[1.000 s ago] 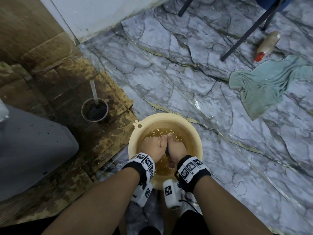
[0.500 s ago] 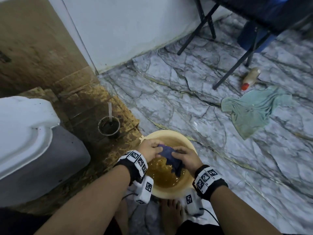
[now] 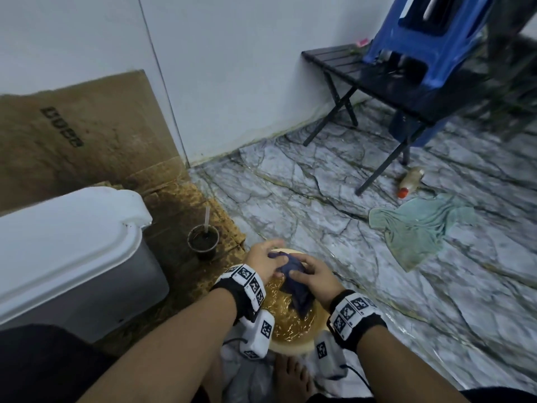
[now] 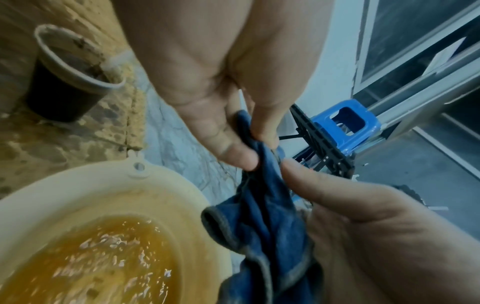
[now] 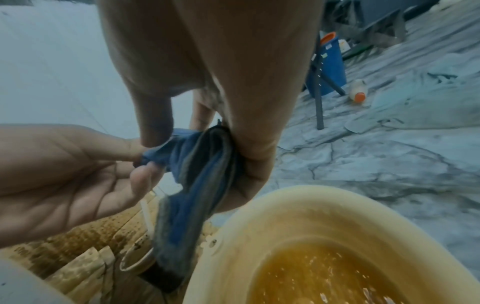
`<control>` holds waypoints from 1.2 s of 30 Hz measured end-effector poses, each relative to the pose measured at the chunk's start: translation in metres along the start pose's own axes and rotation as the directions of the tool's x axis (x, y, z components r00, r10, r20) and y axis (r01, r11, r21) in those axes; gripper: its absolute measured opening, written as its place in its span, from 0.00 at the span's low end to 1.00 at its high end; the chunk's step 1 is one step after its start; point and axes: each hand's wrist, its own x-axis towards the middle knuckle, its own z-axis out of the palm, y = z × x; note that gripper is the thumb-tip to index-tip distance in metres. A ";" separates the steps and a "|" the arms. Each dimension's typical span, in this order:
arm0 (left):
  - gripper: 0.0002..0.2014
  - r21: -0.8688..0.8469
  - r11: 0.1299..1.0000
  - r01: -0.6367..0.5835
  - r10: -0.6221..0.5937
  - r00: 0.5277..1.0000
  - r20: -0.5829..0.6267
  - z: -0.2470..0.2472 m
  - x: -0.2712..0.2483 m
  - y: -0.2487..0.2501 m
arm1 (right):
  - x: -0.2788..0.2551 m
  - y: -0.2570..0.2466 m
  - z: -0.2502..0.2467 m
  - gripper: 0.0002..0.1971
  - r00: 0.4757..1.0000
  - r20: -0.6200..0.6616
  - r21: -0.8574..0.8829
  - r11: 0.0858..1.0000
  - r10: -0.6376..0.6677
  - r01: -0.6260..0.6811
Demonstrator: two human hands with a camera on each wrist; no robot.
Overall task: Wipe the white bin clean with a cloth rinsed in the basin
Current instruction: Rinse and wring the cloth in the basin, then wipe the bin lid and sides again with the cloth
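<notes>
home utility corner: marble floor, plastic stool

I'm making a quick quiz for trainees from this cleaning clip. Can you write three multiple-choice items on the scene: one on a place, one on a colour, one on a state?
1. Where does the white bin stand relative to the basin?
A. To its left
B. To its right, by the green towel
C. On the black bench

2. What colour is the cloth held in the hands?
A. Green
B. Dark blue
C. White

3. How is the cloth now?
A. Sunk in the water
B. Spread flat on the floor
C. Held above the water by the left hand and the right hand

Answers: 1 A, the bin sits left of the basin in the head view; 2 B, both wrist views show blue fabric; 3 C, fingers of both hands pinch it while it hangs over the brown water.
</notes>
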 end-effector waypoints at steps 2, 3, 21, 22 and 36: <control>0.16 0.002 1.000 -0.018 0.018 1.000 0.000 -0.009 -0.009 0.011 | -0.005 -0.012 0.006 0.16 1.000 -0.003 0.018 1.000 0.000 0.000; 0.17 0.010 0.999 -0.033 0.033 0.999 -0.008 -0.015 -0.015 0.017 | -0.007 -0.019 0.010 0.15 1.000 -0.017 0.037 0.999 0.001 0.000; 0.21 0.419 0.892 -0.167 0.355 0.834 -0.423 -0.213 -0.149 0.067 | -0.042 -0.162 0.182 0.13 0.950 0.140 0.039 0.960 -0.281 0.278; 0.21 0.452 0.881 -0.136 0.362 0.810 -0.461 -0.225 -0.156 0.064 | -0.043 -0.166 0.195 0.13 0.940 0.145 0.012 0.950 -0.310 0.311; 0.32 0.544 0.710 0.447 0.267 0.544 -0.795 -0.343 -0.207 0.008 | -0.010 -0.177 0.331 0.22 0.652 0.523 -0.655 0.231 -0.549 0.719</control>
